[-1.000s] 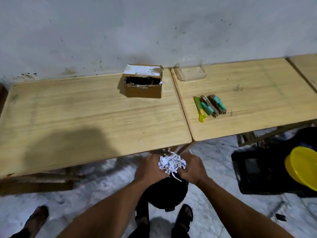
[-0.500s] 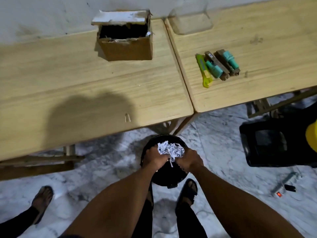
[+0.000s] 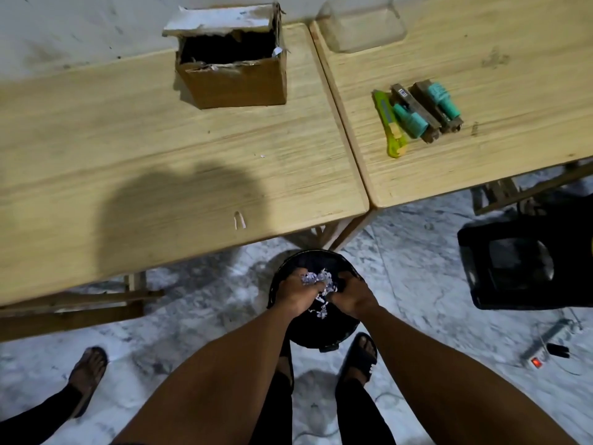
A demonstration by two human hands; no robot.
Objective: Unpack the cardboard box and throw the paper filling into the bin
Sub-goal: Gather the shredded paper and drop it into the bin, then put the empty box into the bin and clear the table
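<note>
A black round bin (image 3: 313, 332) stands on the floor just in front of the tables. My left hand (image 3: 296, 293) and my right hand (image 3: 351, 295) are both down inside its mouth, pressed together around a wad of white shredded paper filling (image 3: 317, 284). Some strips hang below my fingers. The open brown cardboard box (image 3: 236, 80) sits at the far edge of the left table (image 3: 128, 149), its inside dark. One loose paper strip (image 3: 239, 220) lies near that table's front edge.
On the right table (image 3: 497, 101) lie a yellow-green utility knife (image 3: 390, 126) and two teal items on brown card (image 3: 426, 112), with a clear container (image 3: 361, 25) at the back. A black crate (image 3: 526, 261) and a power strip (image 3: 545, 348) are on the floor right. Another person's foot (image 3: 88, 369) is at left.
Both hands have carried the paper wad down from table-edge height into the bin. The camera has tilted downward, so the tables appear higher in view.
</note>
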